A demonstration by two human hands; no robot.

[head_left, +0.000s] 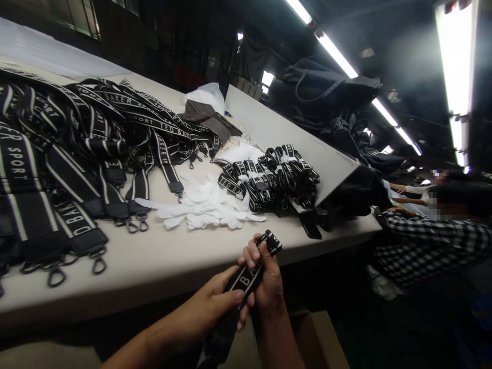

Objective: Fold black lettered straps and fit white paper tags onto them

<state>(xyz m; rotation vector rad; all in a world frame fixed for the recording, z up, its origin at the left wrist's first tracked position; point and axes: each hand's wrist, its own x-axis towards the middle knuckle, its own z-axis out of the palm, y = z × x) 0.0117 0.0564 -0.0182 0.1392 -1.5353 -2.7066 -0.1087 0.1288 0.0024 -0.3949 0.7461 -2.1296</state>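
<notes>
Both my hands grip one black strap with white lettering (246,279) just in front of the table's near edge. My left hand (209,305) pinches the strap's lower part from the left, fingers closed on it. My right hand (265,282) is wrapped round the strap higher up, and the strap's end (272,240) sticks out above its fingers. On the table beyond lie a heap of white paper pieces (203,205) and a pile of folded, banded straps (272,177).
A large spread of loose lettered straps with metal clips (77,148) covers the left of the table (154,261). Grey fabric (203,115) lies at the back. Black bags (326,92) are stacked at the right. A person in a checked shirt (426,241) is at the right.
</notes>
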